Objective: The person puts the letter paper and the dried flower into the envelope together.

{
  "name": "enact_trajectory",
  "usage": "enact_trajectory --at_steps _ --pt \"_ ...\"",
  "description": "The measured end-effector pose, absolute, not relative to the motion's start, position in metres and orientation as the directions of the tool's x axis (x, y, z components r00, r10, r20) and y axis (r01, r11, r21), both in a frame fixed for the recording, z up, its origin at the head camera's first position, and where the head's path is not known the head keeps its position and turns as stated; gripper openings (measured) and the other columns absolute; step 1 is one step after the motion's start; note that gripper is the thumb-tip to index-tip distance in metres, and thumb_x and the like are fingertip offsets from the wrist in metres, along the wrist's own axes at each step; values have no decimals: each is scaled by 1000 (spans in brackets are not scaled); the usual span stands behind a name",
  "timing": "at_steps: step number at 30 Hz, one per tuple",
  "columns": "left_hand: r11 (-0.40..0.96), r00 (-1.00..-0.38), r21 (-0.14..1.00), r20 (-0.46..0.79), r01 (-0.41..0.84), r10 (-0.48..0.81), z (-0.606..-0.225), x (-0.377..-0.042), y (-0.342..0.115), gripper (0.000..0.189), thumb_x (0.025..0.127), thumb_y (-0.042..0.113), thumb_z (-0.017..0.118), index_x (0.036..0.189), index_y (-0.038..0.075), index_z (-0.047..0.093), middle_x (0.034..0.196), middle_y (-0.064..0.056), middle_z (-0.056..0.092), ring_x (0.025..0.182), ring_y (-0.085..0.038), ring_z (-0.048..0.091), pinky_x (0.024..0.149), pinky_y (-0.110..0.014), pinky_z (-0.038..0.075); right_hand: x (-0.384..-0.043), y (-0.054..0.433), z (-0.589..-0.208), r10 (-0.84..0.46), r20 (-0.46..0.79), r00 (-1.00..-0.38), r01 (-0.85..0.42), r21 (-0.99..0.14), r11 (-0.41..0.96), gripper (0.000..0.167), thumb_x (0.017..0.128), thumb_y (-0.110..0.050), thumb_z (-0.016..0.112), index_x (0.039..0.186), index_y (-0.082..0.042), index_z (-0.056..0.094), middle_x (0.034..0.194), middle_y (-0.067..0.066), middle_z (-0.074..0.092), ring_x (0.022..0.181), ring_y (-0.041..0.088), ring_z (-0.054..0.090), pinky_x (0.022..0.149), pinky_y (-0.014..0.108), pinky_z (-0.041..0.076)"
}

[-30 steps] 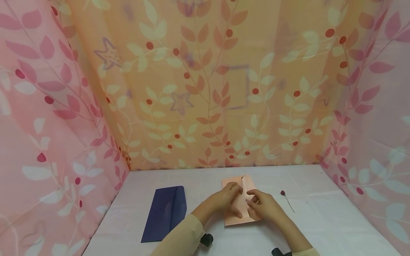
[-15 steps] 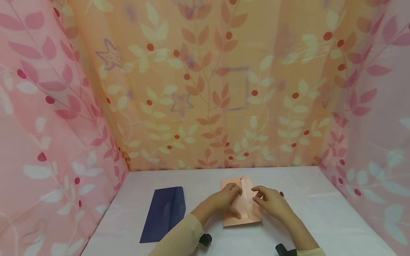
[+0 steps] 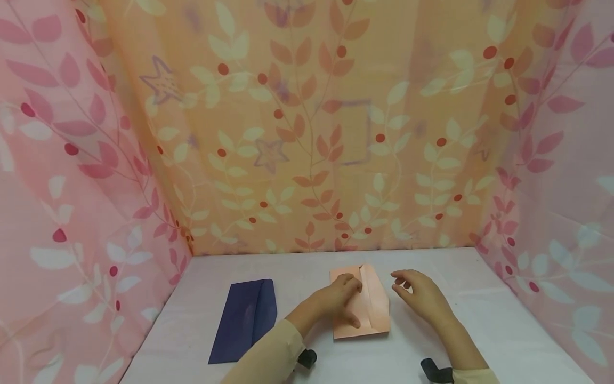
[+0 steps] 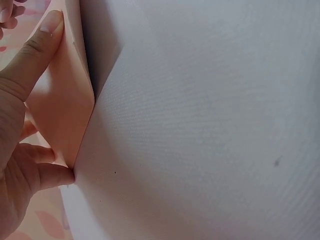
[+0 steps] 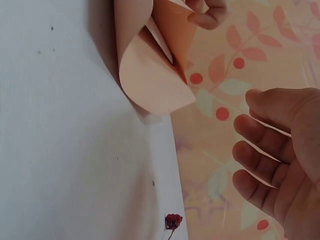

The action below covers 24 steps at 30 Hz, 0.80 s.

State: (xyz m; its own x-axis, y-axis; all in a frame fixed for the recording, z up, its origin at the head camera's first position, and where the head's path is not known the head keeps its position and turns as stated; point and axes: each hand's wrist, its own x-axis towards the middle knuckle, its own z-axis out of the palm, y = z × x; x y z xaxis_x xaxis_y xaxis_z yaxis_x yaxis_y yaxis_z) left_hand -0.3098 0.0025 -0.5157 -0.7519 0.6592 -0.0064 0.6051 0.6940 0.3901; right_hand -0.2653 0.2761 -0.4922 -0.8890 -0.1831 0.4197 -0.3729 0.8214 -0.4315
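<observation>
A peach paper envelope lies on the white table right of centre, its flap folded out to the right. My left hand grips it from the left; in the left wrist view the thumb lies on the paper and fingertips meet its edge. In the right wrist view the envelope bows up with a gap at its mouth. My right hand hovers to its right, fingers loosely bent and holding nothing. Beyond that hand lies a small dried red flower on a thin stem, hidden in the head view.
A dark blue envelope lies on the table left of my left forearm. Patterned cloth hangs at the back and both sides. Black wrist devices sit at both wrists.
My right hand has let go of the envelope's flap side and moved right, now covering the red flower in the head view. My left hand stays on the envelope.
</observation>
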Motion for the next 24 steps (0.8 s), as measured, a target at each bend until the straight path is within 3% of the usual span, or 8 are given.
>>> enact_trajectory --at_steps 14,24 --pt "695 -759 416 -20 586 651 -517 -309 2 82 67 58 89 131 34 44 156 -2 33 134 -19 47 108 -39 48 -271 309 -502 -137 429 -893 -344 -451 823 27 91 -15 77 117 -9 72 100 0 72 87 19 65 79 42 53" --pt "695 -757 418 -24 585 652 -514 -309 2 80 67 58 89 129 35 43 155 -1 33 133 -18 46 107 -39 48 -271 323 -508 -41 374 -927 -236 -495 836 29 92 -17 77 118 -6 71 101 6 72 91 25 66 81 46 52"
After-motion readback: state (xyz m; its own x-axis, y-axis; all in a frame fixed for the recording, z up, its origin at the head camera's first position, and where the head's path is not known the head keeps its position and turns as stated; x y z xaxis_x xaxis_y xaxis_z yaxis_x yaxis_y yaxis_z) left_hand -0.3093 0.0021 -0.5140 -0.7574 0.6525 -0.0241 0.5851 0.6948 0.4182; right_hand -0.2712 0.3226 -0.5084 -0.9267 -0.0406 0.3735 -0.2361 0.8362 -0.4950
